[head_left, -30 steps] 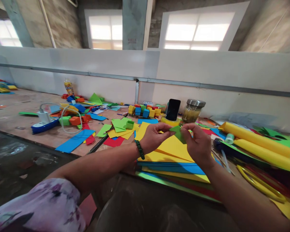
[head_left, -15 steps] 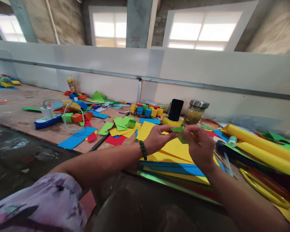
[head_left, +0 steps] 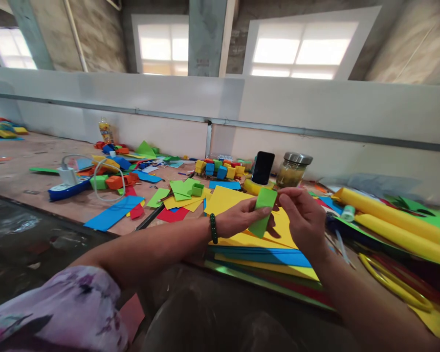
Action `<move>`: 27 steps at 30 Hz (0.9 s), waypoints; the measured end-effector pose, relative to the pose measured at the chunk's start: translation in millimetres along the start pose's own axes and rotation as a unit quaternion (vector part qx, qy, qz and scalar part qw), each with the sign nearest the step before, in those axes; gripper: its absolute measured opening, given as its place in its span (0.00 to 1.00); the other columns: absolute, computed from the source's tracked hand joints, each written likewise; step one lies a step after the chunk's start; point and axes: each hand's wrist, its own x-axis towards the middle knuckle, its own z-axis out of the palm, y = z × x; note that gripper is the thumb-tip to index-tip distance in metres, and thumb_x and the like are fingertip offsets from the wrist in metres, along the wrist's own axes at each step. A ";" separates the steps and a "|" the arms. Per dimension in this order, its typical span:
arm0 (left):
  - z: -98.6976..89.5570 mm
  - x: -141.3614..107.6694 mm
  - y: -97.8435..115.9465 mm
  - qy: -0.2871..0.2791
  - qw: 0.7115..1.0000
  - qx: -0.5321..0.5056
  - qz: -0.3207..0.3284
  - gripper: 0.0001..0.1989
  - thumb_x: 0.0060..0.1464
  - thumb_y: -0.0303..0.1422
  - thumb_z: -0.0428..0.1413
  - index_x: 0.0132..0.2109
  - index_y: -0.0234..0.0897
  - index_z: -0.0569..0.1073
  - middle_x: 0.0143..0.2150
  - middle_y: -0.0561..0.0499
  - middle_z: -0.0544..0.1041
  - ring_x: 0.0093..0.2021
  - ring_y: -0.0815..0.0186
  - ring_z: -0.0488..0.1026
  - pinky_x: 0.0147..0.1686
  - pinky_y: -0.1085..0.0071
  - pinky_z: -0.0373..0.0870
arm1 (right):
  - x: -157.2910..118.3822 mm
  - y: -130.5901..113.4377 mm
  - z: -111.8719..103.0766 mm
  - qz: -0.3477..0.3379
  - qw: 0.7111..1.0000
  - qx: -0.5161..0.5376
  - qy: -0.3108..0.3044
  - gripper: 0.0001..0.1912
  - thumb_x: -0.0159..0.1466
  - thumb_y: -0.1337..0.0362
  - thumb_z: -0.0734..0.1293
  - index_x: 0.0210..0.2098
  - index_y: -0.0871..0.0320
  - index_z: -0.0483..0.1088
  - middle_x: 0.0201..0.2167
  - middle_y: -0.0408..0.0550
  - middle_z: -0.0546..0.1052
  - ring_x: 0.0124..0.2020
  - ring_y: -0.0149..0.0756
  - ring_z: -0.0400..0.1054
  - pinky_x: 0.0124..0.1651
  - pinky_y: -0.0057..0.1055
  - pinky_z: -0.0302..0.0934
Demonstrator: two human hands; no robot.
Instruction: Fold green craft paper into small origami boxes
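Observation:
My left hand (head_left: 240,217), with a dark green bead bracelet on its wrist, grips a small green rectangle of craft sheet (head_left: 263,222) between thumb and fingers. The piece is turned with its flat face toward me. At its upper right corner, my right hand (head_left: 303,217) is closed in a pinch, the fingertips on the edge. Both hands are above a stack of yellow sheets (head_left: 223,198), which has blue sheets (head_left: 264,255) beneath the yellow. A small green open box (head_left: 197,189) lies on green sheet pieces to the left of the hands.
Behind the hands stand a phone (head_left: 263,167) and a lidded glass jar (head_left: 294,169). Rolled yellow sheets (head_left: 392,215) and yellow-handled scissors (head_left: 394,286) lie at right. A row of coloured blocks (head_left: 220,169) sits at the back; a power strip (head_left: 69,188) with cable is at left.
The green piece, seen nearly edge-on before, has been tilted up so its broad face shows. My left fingers have shifted lower around it. The view has moved slightly.

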 end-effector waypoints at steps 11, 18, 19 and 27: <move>3.0 -7.7 3.1 -0.009 0.993 0.113 0.043 0.31 0.45 0.62 0.53 0.34 0.36 0.61 0.23 0.57 0.66 0.18 0.75 0.66 0.17 0.78 0.59 | -5.1 -7.4 -8.8 -0.126 0.987 -0.101 -0.018 0.09 0.60 0.65 0.68 0.41 0.52 0.75 0.35 0.46 0.80 0.33 0.36 0.74 0.37 0.35 0.71; 7.1 -9.7 -1.4 -0.001 0.984 0.154 0.086 0.29 0.48 0.60 0.53 0.37 0.35 0.63 0.20 0.57 0.67 0.17 0.74 0.64 0.17 0.78 0.57 | -7.2 -6.4 -11.2 -0.117 0.987 -0.109 -0.027 0.15 0.58 0.66 0.69 0.45 0.51 0.73 0.33 0.44 0.79 0.31 0.35 0.73 0.35 0.34 0.70; 7.4 -9.9 -2.0 0.002 0.983 0.161 0.090 0.29 0.48 0.59 0.53 0.38 0.35 0.63 0.20 0.57 0.67 0.17 0.74 0.64 0.17 0.78 0.57 | -6.9 -7.8 -11.5 -0.109 0.988 -0.104 -0.032 0.15 0.58 0.66 0.69 0.45 0.52 0.73 0.32 0.44 0.79 0.30 0.35 0.73 0.34 0.34 0.70; 7.7 -10.2 -6.0 0.024 0.975 0.193 0.105 0.30 0.50 0.60 0.50 0.38 0.34 0.65 0.22 0.56 0.67 0.19 0.74 0.65 0.20 0.77 0.61 | 1.7 -20.5 -11.6 -0.102 0.988 -0.092 -0.066 0.05 0.60 0.64 0.68 0.35 0.54 0.77 0.28 0.45 0.77 0.28 0.34 0.70 0.28 0.30 0.65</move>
